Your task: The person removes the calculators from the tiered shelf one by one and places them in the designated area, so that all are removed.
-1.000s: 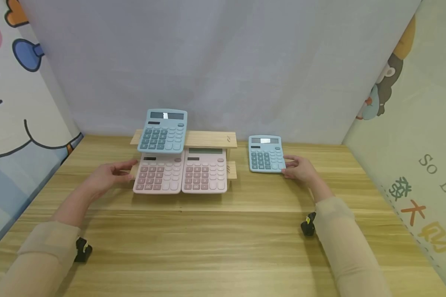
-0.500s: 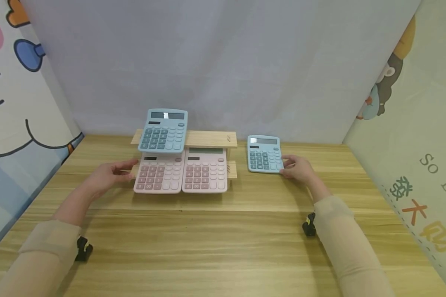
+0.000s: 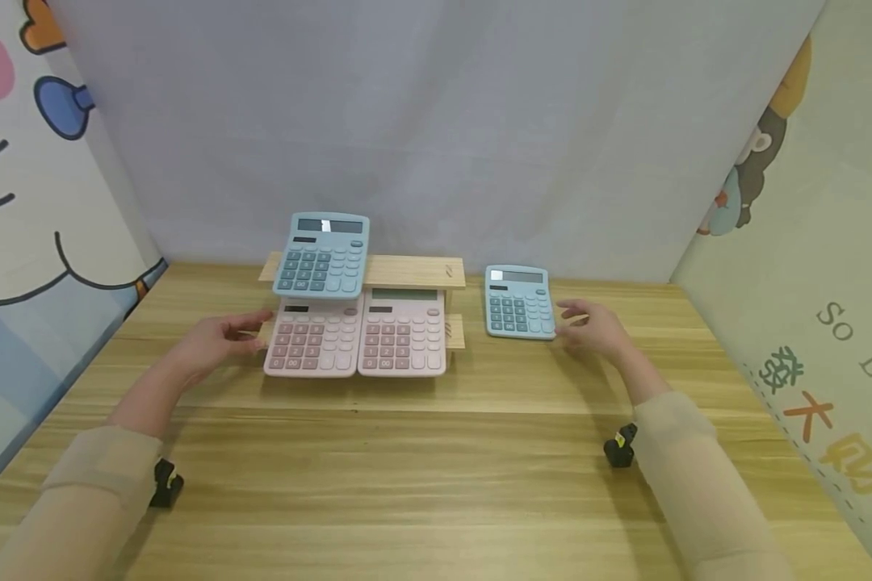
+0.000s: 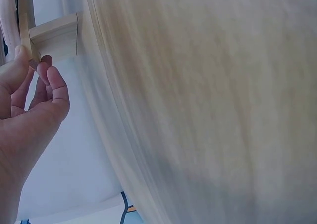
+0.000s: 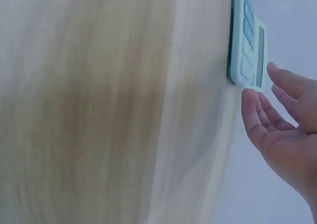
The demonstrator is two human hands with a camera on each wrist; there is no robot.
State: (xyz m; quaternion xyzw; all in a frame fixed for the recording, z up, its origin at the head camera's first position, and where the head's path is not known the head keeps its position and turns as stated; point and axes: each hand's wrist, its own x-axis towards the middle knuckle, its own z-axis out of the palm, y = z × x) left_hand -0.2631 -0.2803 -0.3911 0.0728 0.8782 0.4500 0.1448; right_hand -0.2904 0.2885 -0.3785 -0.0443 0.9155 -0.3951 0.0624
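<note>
A two-tier wooden rack (image 3: 416,271) stands on the table's far left half. My left hand (image 3: 214,347) pinches the left end of its lower board (image 4: 29,48) between thumb and fingers. One blue calculator (image 3: 322,260) lies on the upper tier, at the left. Two pink calculators (image 3: 314,343) sit side by side on the lower tier, the left one's top hidden by the blue one. Right of the rack, another blue calculator (image 3: 519,303) lies face up on the table. My right hand (image 3: 597,329) is beside its lower right corner, fingers loosely spread and holding nothing.
The wooden table (image 3: 378,484) runs back to a grey cloth backdrop (image 3: 450,129). Printed panels with cartoon figures flank it left and right. Bare upper board shows right of the blue calculator on the rack.
The right-hand blue calculator shifted slightly left while my right hand touched it; my right hand has since let go and drawn back to the right. My left hand keeps its grip on the rack.
</note>
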